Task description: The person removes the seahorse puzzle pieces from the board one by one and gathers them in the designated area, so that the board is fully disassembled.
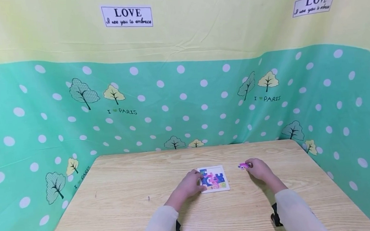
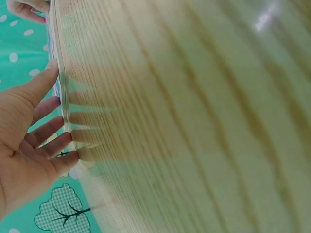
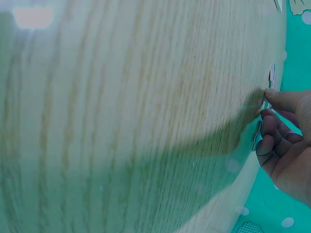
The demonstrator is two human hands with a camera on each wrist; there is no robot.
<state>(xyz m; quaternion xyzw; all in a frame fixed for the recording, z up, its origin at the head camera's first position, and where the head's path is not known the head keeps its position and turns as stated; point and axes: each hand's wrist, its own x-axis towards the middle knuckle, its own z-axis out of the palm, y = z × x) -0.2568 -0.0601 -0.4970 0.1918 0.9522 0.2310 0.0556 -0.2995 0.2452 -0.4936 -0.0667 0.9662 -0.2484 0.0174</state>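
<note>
A square jigsaw puzzle [image 1: 222,189] with a white border lies on the table, a pink and blue picture partly filled in. Its upper part shows a blank white area. My left hand [image 1: 190,183] rests at the puzzle's left edge, and in the left wrist view the left hand [image 2: 34,131] has its fingers spread and fairly straight. To the right of the puzzle, my right hand [image 1: 259,169] pinches a pink puzzle piece [image 1: 243,166] just over the tabletop. Close by the curled fingers, the right wrist view shows another thin piece [image 3: 256,136], seen edge-on.
The wooden table [image 1: 128,179] stands against a green dotted curtain [image 1: 171,105] that surrounds its back and sides. Small marks [image 1: 148,198] show on the wood left of the puzzle. Dark straps [image 1: 275,216] are on both wrists.
</note>
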